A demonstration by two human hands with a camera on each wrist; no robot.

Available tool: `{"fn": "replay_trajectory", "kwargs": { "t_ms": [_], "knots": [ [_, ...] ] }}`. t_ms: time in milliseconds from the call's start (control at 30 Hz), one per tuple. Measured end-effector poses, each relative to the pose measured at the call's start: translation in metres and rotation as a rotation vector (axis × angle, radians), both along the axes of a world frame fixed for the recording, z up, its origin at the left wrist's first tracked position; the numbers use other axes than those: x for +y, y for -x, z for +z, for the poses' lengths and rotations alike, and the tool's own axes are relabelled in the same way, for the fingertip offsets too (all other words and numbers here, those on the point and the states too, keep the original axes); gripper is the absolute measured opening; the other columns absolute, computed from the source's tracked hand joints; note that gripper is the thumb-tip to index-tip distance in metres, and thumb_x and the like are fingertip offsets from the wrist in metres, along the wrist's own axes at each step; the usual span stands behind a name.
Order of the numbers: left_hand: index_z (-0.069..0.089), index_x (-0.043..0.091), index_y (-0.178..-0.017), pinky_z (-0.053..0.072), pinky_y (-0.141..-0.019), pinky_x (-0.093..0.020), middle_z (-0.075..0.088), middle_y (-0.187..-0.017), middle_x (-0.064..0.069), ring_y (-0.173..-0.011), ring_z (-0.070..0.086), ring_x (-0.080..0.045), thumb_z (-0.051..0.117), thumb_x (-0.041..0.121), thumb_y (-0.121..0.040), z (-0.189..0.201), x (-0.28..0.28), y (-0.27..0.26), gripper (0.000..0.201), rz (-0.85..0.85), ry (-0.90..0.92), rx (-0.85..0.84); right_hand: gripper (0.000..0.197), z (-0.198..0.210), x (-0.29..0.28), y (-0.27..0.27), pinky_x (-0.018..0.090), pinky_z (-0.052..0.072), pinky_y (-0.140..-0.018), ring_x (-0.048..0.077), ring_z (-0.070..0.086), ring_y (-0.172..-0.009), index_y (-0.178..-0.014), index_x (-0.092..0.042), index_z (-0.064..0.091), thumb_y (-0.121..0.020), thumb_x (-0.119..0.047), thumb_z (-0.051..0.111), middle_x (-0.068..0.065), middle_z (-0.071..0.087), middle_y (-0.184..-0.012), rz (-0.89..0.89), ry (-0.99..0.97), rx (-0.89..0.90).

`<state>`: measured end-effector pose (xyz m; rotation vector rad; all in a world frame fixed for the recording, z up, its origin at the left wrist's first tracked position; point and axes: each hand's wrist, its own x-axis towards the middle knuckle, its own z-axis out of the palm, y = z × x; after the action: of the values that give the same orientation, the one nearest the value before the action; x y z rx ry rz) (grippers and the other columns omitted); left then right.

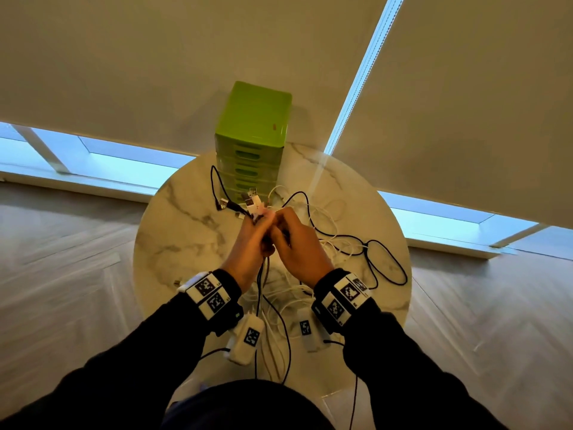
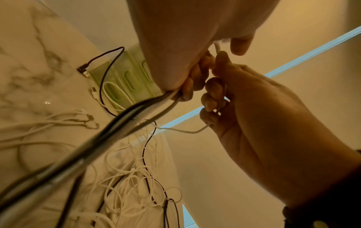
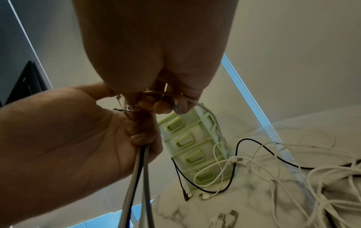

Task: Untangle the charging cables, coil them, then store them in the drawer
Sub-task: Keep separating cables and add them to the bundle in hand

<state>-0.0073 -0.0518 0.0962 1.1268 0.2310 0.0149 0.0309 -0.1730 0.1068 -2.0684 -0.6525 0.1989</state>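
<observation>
Right now the left hand [image 1: 248, 240] is squeezing a bunch of cables [image 3: 139, 166] over the bench [image 1: 173, 231], while the right hand [image 1: 297, 243] fingers are pinching a white cable [image 3: 203, 108]. Pulling hard could tighten knots in the right-side pile [image 1: 341, 243].

I take this for a home room: round white marble worktop [image 1: 173, 225], pale herringbone wood floor [image 1: 62, 274], beige roller blinds [image 1: 155, 72] over low windows [image 1: 130, 156].
</observation>
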Motion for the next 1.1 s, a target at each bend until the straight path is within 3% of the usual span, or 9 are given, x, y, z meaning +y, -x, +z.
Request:
{"fn": "replay_trajectory", "kwargs": {
  "t_ms": [133,267,433,567,633,700,833,967,1100],
  "knots": [
    [0.061,0.024,-0.096,0.043,-0.078,-0.040,0.057,-0.093,-0.015,-0.090,0.055,-0.028,0.065,0.046,-0.092,0.003,0.001,0.000,0.023,0.040,0.056,-0.002,0.014,0.001,-0.003,-0.003,0.034,0.056,-0.070,0.015,0.069,-0.078,-0.105,-0.016,0.049,-0.100,-0.025,0.058,0.002,0.070,-0.085,0.062,-0.040,0.047],
    [0.049,0.023,-0.079,0.036,-0.058,-0.026,0.040,-0.067,0.000,-0.057,0.039,-0.011,0.042,0.045,-0.103,-0.002,0.007,-0.003,0.034,0.067,-0.078,0.008,0.017,-0.012,-0.013,-0.012,0.022,0.050,-0.074,0.005,0.065,-0.077,-0.102,-0.010,0.052,-0.093,-0.014,0.066,-0.008,0.067,-0.082,0.140,0.022,0.065],
    [0.046,0.028,-0.076,0.036,-0.063,-0.030,0.047,-0.069,0.008,-0.062,0.037,-0.010,0.028,0.043,-0.109,0.000,0.024,-0.008,0.041,0.149,-0.137,-0.020,0.012,-0.057,-0.026,-0.035,0.036,0.038,-0.089,0.010,0.061,-0.091,-0.096,-0.023,0.061,-0.096,-0.035,0.060,-0.010,0.067,-0.094,0.239,0.427,0.043],
    [0.042,0.024,-0.073,0.052,-0.091,-0.055,0.035,-0.058,0.007,-0.065,0.050,-0.019,0.028,0.045,-0.109,0.021,0.049,-0.014,0.044,0.221,-0.067,-0.085,0.035,-0.083,-0.033,-0.045,0.037,0.042,-0.080,0.018,0.062,-0.087,-0.092,-0.013,0.062,-0.105,-0.041,0.045,-0.004,0.068,-0.088,0.305,0.494,0.141],
    [0.037,0.021,-0.072,0.057,-0.070,-0.045,0.029,-0.056,0.006,-0.054,0.043,-0.016,0.028,0.046,-0.108,0.037,0.068,-0.016,0.044,0.264,0.014,-0.102,0.037,-0.089,-0.038,-0.049,0.033,0.041,-0.076,0.018,0.061,-0.082,-0.090,-0.017,0.058,-0.106,-0.043,0.037,-0.012,0.061,-0.079,0.301,0.515,0.199],
    [0.035,0.023,-0.072,0.034,-0.048,-0.027,0.024,-0.057,0.006,-0.047,0.027,-0.011,0.028,0.048,-0.108,0.054,0.090,-0.017,0.045,0.314,0.039,-0.122,0.048,-0.089,-0.044,-0.053,0.034,0.038,-0.075,0.016,0.057,-0.079,-0.088,-0.026,0.054,-0.099,-0.062,0.024,-0.014,0.057,-0.074,0.258,0.576,0.141],
    [0.038,0.022,-0.071,0.019,-0.048,-0.024,0.026,-0.056,0.007,-0.048,0.020,-0.010,0.033,0.046,-0.108,0.064,0.125,-0.017,0.044,0.378,-0.091,-0.127,0.060,-0.082,-0.040,-0.068,0.040,0.028,-0.084,0.020,0.060,-0.087,-0.086,-0.031,0.053,-0.087,-0.070,0.007,-0.008,0.060,-0.078,0.139,0.630,-0.018],
    [0.044,0.021,-0.073,0.025,-0.047,-0.020,0.038,-0.054,0.010,-0.047,0.031,-0.006,0.036,0.041,-0.109,0.047,0.113,-0.013,0.042,0.281,-0.330,0.011,0.046,-0.056,-0.009,-0.074,0.032,0.030,-0.074,0.024,0.062,-0.075,-0.087,-0.023,0.056,-0.104,-0.055,0.027,0.000,0.065,-0.075,-0.099,0.338,-0.094],
    [0.058,0.014,-0.083,0.036,-0.051,-0.015,0.059,-0.072,-0.001,-0.051,0.049,0.001,0.033,0.041,-0.109,0.026,0.076,-0.006,0.045,0.181,-0.453,0.157,0.027,-0.016,0.029,-0.048,0.038,0.043,-0.065,0.020,0.055,-0.066,-0.085,-0.024,0.053,-0.108,-0.033,0.041,0.001,0.059,-0.074,-0.027,0.048,-0.111]
  ]
}}
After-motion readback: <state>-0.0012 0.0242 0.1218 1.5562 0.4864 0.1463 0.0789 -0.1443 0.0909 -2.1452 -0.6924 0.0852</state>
